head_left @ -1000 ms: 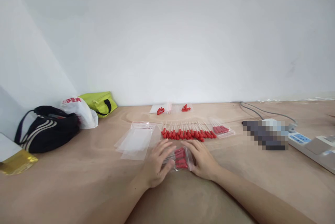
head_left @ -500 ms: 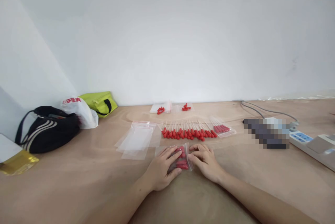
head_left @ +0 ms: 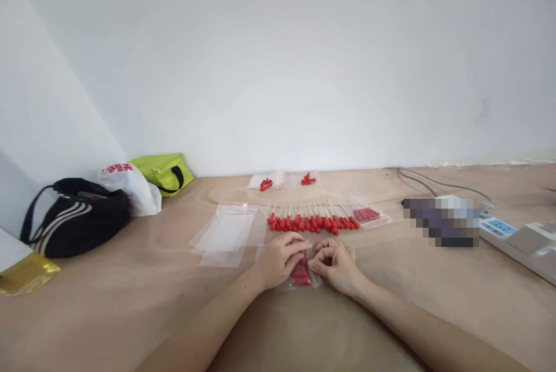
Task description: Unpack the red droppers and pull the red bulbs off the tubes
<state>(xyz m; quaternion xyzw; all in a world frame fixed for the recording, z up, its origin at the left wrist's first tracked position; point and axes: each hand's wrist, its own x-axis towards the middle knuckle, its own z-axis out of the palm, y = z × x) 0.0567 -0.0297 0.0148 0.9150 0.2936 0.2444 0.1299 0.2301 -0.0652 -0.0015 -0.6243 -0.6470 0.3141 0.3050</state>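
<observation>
A small clear zip bag (head_left: 301, 280) with several red-tipped pieces inside lies flat on the table in front of me. My left hand (head_left: 278, 262) is over its upper left part, fingers bent and closed on the bag near its top right corner. At the bag's right edge, the zip side, my right hand (head_left: 337, 267) pinches the plastic between thumb and forefinger. Just beyond my hands lies a row of red-headed sticks (head_left: 308, 223), thin pale stems pointing away. My left hand hides part of the bag.
Flat clear bags (head_left: 226, 236) are stacked on the left. A filled bag (head_left: 367, 214) lies right of the row. Loose red pieces (head_left: 266, 184) rest on bags at the back. A black bag (head_left: 82, 221), lime pouch (head_left: 163, 170) and power strip (head_left: 499, 227) stand at the sides.
My left hand has lifted from lying spread over the bag and drawn its fingers together at the upper right corner. My right hand has shifted slightly left, onto the bag's edge.
</observation>
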